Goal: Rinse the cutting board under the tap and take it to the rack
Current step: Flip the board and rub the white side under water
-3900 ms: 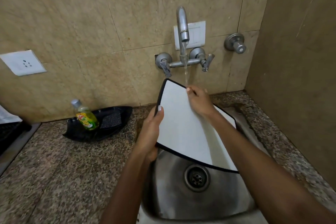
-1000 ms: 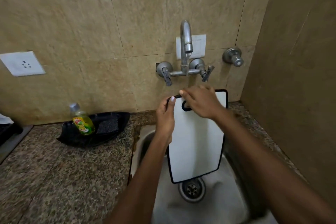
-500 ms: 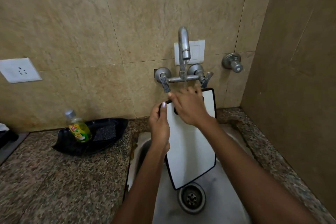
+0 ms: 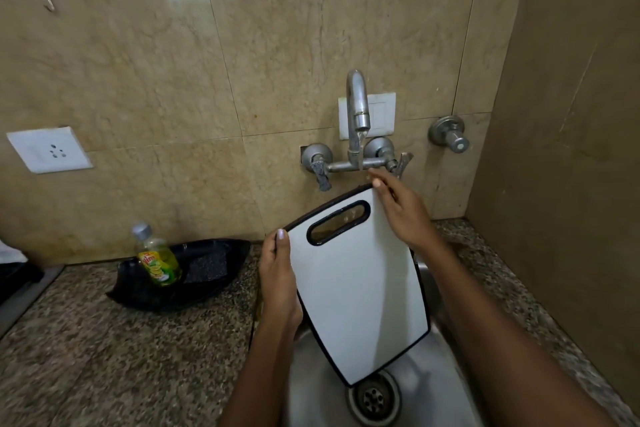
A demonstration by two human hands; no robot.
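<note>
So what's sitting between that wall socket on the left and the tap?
Nothing: in the head view the stretch of tiled wall from the socket to the tap is bare, only grout lines.

Both hands, left hand [image 4: 280, 282] and right hand [image 4: 401, 210], hold the white cutting board [image 4: 360, 291] tilted above the sink [image 4: 426, 392], below the tap [image 4: 358, 114].

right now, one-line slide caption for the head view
Both hands, left hand and right hand, hold a white cutting board tilted over the sink beneath the running tap.
</note>
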